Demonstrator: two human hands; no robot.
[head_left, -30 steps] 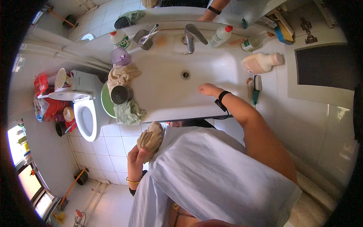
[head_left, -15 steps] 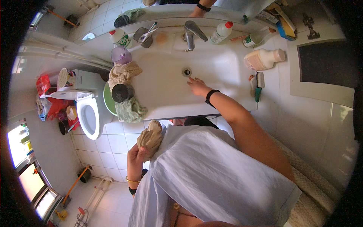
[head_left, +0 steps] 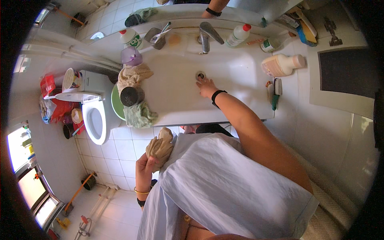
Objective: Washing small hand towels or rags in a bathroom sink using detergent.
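In my left hand [head_left: 145, 167] is a bunched beige cloth [head_left: 161, 149], gripped at its lower side in front of the basin's near edge. My right hand [head_left: 207, 88] reaches down into the white washbasin [head_left: 172, 90]. Its fingers are apart, with the tips at the near rim of the metal drain [head_left: 201, 75] and partly over it. Whether they touch the drain, I cannot tell. Above the drain stands a grey single-lever faucet [head_left: 206, 37] at the back of the basin.
On the basin's left side lie a tan towel [head_left: 135, 76], a dark round container [head_left: 132, 96] and a green cloth [head_left: 140, 115]. White bottles with red caps [head_left: 239, 36], a lotion bottle [head_left: 282, 65] and brushes [head_left: 276, 94] line the rim. A toilet [head_left: 95, 120] stands at left.
My right hand has moved left and slightly away from me, bringing its fingertips to the drain. My left hand keeps hold of the beige cloth. The view has shifted a little.
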